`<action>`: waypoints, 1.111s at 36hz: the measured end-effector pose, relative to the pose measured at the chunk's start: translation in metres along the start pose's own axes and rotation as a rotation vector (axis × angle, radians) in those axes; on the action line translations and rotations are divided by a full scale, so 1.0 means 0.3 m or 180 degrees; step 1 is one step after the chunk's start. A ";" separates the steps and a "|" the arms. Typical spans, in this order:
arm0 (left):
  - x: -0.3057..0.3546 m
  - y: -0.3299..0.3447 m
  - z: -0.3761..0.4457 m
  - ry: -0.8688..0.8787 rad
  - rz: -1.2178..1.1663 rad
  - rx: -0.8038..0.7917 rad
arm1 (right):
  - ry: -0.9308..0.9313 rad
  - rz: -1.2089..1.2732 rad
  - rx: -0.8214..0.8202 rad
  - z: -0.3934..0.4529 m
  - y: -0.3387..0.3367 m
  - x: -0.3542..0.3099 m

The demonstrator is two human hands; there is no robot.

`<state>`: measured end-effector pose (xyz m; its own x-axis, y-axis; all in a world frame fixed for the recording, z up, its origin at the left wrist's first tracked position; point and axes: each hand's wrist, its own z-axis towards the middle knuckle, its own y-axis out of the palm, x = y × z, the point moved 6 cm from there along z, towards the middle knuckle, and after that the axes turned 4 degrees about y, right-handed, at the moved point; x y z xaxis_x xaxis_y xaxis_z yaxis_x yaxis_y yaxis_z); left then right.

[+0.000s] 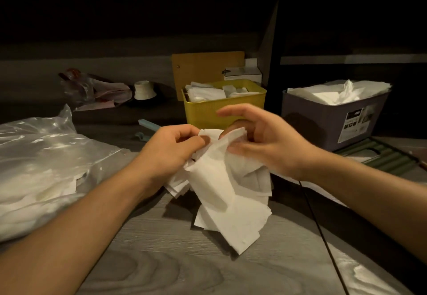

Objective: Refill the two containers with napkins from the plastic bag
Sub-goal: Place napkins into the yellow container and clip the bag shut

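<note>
A loose bunch of white napkins [228, 193] hangs above the grey wooden table, in front of the containers. My left hand [172, 150] pinches its top edge. My right hand [265, 141] is at the same edge with thumb and fingers curled on the paper, index finger stretched out. Behind them stands the yellow container [233, 112], filled with folded napkins. The purple container [323, 121] to its right holds napkins heaped above its rim. The clear plastic bag [39, 156] with more napkins lies at the left.
A crumpled bag [92, 91] and a white tape roll [144, 90] lie at the back left. A blue clip [146, 129] lies by the yellow container. A green ribbed tray [383, 156] sits under the purple container, and a black cable [321, 230] crosses the table at right.
</note>
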<state>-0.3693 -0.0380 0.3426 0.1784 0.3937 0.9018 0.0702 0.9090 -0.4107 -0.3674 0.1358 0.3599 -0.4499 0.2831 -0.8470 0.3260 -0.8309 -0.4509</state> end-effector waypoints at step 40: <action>-0.013 0.023 0.024 0.0461 0.0113 -0.0021 | 0.0271 -0.0363 0.0544 0.034 -0.015 0.105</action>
<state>-0.3765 -0.0323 0.3371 0.3207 0.4013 0.8580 0.0676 0.8938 -0.4433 -0.3915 0.1435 0.3381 -0.4016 0.4133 -0.8172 0.1280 -0.8583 -0.4970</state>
